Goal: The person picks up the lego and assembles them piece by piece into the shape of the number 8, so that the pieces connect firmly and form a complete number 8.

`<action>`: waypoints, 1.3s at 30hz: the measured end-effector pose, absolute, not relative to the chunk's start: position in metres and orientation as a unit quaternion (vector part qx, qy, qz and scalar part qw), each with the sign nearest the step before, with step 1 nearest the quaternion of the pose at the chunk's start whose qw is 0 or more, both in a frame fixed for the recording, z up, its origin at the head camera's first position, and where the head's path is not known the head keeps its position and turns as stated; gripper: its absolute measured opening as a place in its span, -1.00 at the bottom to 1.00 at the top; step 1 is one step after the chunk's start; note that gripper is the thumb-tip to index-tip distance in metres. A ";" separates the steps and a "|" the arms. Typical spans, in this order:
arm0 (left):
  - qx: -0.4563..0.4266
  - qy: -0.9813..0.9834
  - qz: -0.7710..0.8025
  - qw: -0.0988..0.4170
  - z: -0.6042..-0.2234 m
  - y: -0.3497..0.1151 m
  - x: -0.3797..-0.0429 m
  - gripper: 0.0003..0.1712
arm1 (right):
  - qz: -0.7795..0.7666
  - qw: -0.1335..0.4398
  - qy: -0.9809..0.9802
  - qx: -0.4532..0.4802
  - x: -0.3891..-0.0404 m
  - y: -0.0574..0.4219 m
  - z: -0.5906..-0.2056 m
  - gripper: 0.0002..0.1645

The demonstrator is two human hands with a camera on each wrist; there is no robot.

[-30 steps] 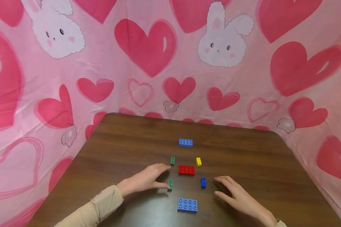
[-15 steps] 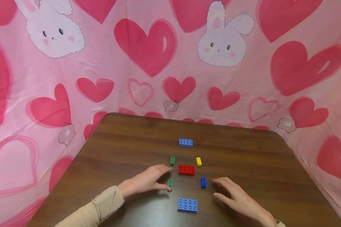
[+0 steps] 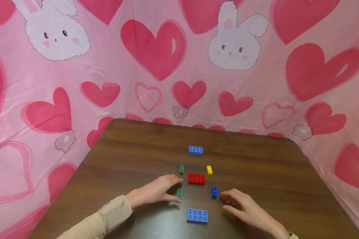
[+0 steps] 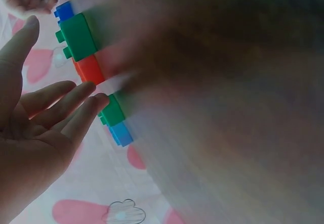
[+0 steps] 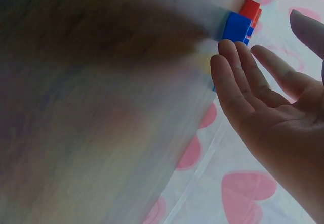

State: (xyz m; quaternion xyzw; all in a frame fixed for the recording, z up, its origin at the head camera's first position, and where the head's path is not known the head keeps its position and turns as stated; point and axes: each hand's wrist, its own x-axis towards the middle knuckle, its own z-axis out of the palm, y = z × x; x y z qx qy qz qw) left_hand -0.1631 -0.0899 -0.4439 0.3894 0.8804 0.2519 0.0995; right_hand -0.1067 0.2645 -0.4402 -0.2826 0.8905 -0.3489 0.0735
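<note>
Toy bricks, seven, on one brown table (image 3: 143, 142): two light-blue bricks (image 3: 197, 215), at the near and far ends; one red brick (image 3: 196, 179) between them; two green bricks (image 3: 181, 169) to its left; one yellow brick (image 3: 209, 170) and one dark-blue brick (image 3: 214, 192) to its right. Hands, two, both released, fingers loosely extended: left hand (image 3: 156, 190) just beside the nearer green brick, right hand (image 3: 246, 207) just beside the dark-blue brick.

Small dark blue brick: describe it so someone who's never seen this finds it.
On the brown table, find the red brick amid the others. The small dark blue brick lies below and right of it in the head view, beside the right hand. Two studs and a deeper blue set it apart from the larger, lighter blue bricks.
</note>
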 end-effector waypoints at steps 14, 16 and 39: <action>0.379 0.884 0.246 0.119 -0.446 -0.087 -0.163 -0.27 | -0.375 0.087 0.867 -0.318 -0.107 0.254 -0.443 -0.61; 0.380 0.885 0.243 0.118 -0.446 -0.087 -0.162 -0.28 | -0.380 0.094 0.862 -0.321 -0.107 0.253 -0.442 -0.60; 0.395 0.882 0.237 0.103 -0.447 -0.086 -0.160 -0.35 | -0.379 0.185 0.847 -0.323 -0.109 0.229 -0.443 -0.53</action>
